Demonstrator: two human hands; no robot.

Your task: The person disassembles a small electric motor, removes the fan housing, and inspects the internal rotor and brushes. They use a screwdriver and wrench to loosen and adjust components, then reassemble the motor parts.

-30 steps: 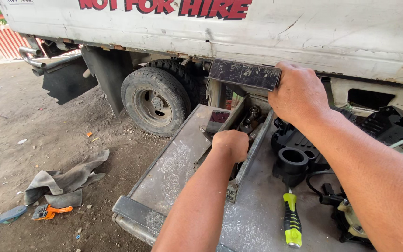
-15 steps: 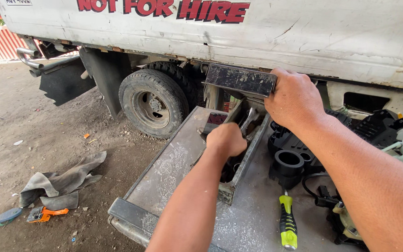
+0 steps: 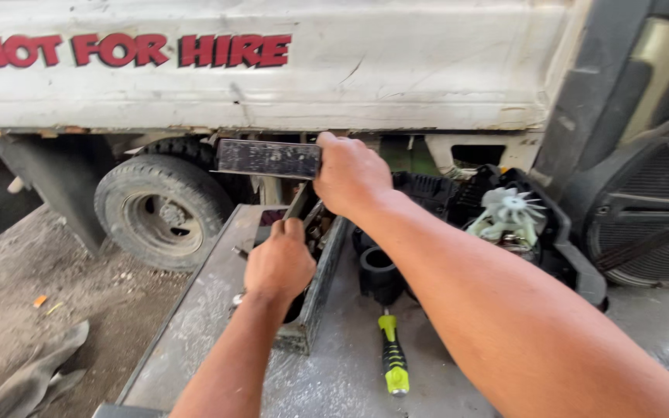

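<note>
Dark metal plate [image 3: 269, 158] is being lifted clear above an open metal toolbox [image 3: 315, 298] on the workbench [image 3: 195, 333], right hand [image 3: 350, 174] gripping its end, while left hand [image 3: 279, 267], fingers curled, is reaching inside.

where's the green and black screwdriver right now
In the head view, the screwdriver lies on the grey metal table, low and centre, just right of the narrow metal tray and below the black pipe piece, between the two forearms.

White truck [image 3: 272, 85], dirt ground [image 3: 32, 310], daylight.
</note>
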